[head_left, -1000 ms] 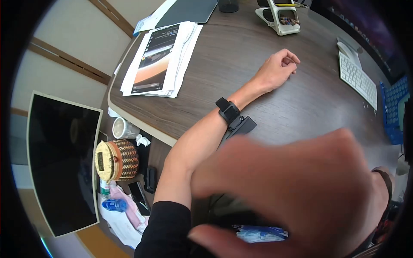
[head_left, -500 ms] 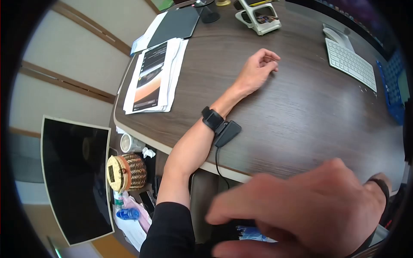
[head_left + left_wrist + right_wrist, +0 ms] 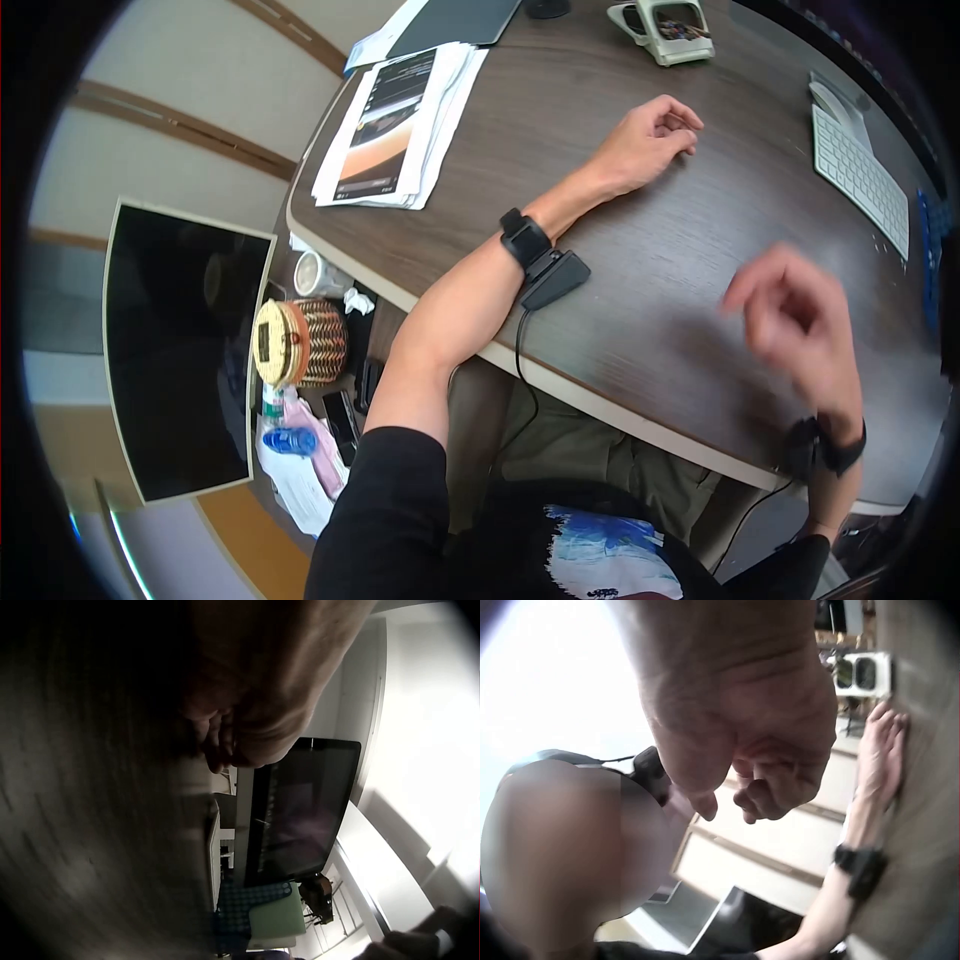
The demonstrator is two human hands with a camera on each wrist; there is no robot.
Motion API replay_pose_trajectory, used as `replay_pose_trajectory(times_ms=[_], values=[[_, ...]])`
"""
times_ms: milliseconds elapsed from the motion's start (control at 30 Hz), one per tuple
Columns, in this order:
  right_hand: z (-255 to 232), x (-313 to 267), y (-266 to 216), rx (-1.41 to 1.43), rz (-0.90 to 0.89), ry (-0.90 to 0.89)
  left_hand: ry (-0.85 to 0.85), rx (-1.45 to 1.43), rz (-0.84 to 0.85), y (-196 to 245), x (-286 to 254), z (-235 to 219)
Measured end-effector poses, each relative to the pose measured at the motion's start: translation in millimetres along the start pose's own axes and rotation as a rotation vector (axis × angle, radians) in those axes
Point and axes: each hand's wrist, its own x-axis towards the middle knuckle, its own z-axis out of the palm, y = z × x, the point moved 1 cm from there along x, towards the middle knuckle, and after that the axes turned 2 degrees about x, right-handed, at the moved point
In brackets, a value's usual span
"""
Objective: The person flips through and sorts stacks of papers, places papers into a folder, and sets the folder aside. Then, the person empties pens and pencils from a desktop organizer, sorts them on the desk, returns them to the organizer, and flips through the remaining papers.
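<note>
In the head view my left hand point(image 3: 645, 148) rests on its side on the dark wooden desk point(image 3: 480, 200), fingers loosely curled and holding nothing. A black strap point(image 3: 525, 238) and a small black camera point(image 3: 556, 281) are on that wrist. My right hand point(image 3: 805, 325), blurred, is over the desk's right part with bent fingers and nothing in them. The right wrist view shows that hand point(image 3: 757, 750) from the palm side, fingers loosely curled in. In the left wrist view the left hand point(image 3: 259, 712) is dark against the desk surface.
Printed papers point(image 3: 385, 140) lie at the desk's left, a white holder point(image 3: 675, 35) at the back, and a keyboard point(image 3: 862, 180) at the right. Beyond the desk's left edge are a monitor point(image 3: 190, 350), a woven basket point(image 3: 322, 340) and a cup point(image 3: 318, 273).
My right hand has moved away from in front of the head camera to over the desk's right part. The left hand stays on the desk; the head view has shifted.
</note>
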Motion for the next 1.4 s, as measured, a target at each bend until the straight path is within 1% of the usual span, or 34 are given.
replay_pose_trajectory(times_ms=[67,100,167,267,300,367,433,500,533,600,633,700,767,833,900,967,1000,1067,1100,1167,1233,1333,1400], values=[[-33,18,32,0.006,0.069,0.135,0.015,-0.018,-0.005,0,-3,-1],[-47,26,48,0.146,0.111,0.170,0.010,-0.040,-0.005,1,-2,0],[-61,38,67,0.229,0.054,0.247,0.006,-0.024,0.002,2,-2,-1],[-79,45,97,0.248,0.049,0.273,-0.017,0.009,0.004,4,-2,-2],[-81,45,100,0.253,0.041,0.282,-0.022,0.019,-0.002,5,-3,-2],[-86,44,104,0.381,-0.029,0.331,-0.024,0.007,-0.002,8,-4,0],[-90,44,107,0.392,-0.048,0.343,-0.026,-0.003,0.004,9,-5,-1],[-90,44,107,0.358,-0.078,0.331,0.005,-0.093,-0.030,8,-5,0],[-89,43,106,0.388,-0.081,0.351,-0.009,-0.085,-0.022,7,-5,1],[-91,42,107,0.393,-0.092,0.353,0.083,-0.177,-0.066,8,-5,0],[-91,42,107,0.396,-0.092,0.342,0.073,-0.167,-0.059,9,-2,-1],[-91,41,105,0.410,-0.095,0.350,0.161,-0.363,-0.162,8,2,-3],[-90,40,105,0.429,-0.093,0.327,0.275,-0.242,-0.134,5,15,-11],[-91,40,104,0.426,-0.093,0.329,0.372,-0.149,-0.156,3,39,-23],[-91,41,105,0.418,-0.091,0.301,0.393,-0.097,-0.140,7,65,-33],[-91,41,104,0.418,-0.092,0.308,0.464,0.166,-0.123,17,88,-38],[-92,41,104,0.415,-0.085,0.311,0.459,0.166,-0.116,14,104,-45],[-92,41,103,0.417,-0.084,0.314,0.547,0.581,-0.056,1,131,-60],[-92,41,103,0.423,-0.076,0.310,0.542,0.581,-0.052,3,137,-58],[-92,41,103,0.428,-0.075,0.312,0.523,0.654,-0.150,7,146,-56],[-92,42,105,0.422,-0.071,0.298,0.543,0.634,-0.128,2,152,-57],[-92,41,104,0.414,-0.068,0.296,0.558,0.682,-0.150,1,152,-60],[-93,41,104,0.413,-0.068,0.295,0.535,0.855,-0.161,5,148,-65]])
